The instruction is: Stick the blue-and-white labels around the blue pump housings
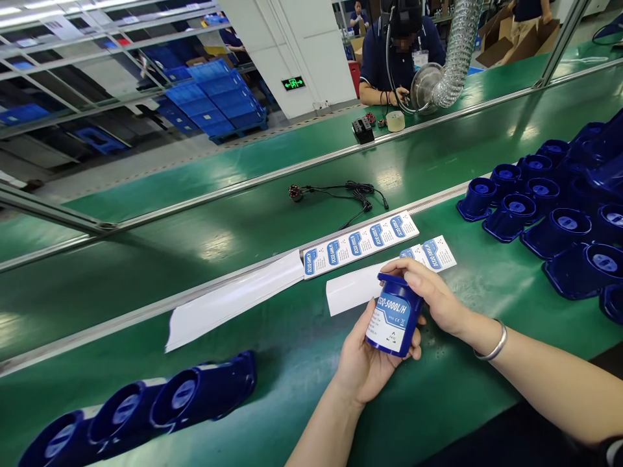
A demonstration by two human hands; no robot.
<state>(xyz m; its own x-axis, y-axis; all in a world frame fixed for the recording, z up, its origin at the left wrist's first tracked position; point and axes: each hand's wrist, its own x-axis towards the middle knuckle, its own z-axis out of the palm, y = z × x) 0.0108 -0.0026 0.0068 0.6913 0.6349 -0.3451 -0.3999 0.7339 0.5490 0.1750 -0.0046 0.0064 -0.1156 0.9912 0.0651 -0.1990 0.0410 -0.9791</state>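
Observation:
Between my hands is a dark blue plastic pump housing (pixel 415 310), tilted, its flanged end up. A white and blue label (pixel 389 324) lies on its side, facing me. My left hand (pixel 363 363) is wrapped round the lower part from below. My right hand (pixel 433 292) grips the flanged top, thumb and fingers at its rim. Just beyond my hands lies a label strip (pixel 354 292), mostly bare white backing with a couple of labels at its right end. Behind it a fuller label sheet (pixel 360 245) rests along the metal strip.
Several blue housings (pixel 567 224) stand at the right; more blue housings (pixel 182 395) sit at the front left. White backing paper (pixel 238 298) lies left of the labels. A black cable (pixel 357 191) crosses the green bench (pixel 204 240). Across it a co-worker (pixel 379 58) sits by a duct (pixel 457 58).

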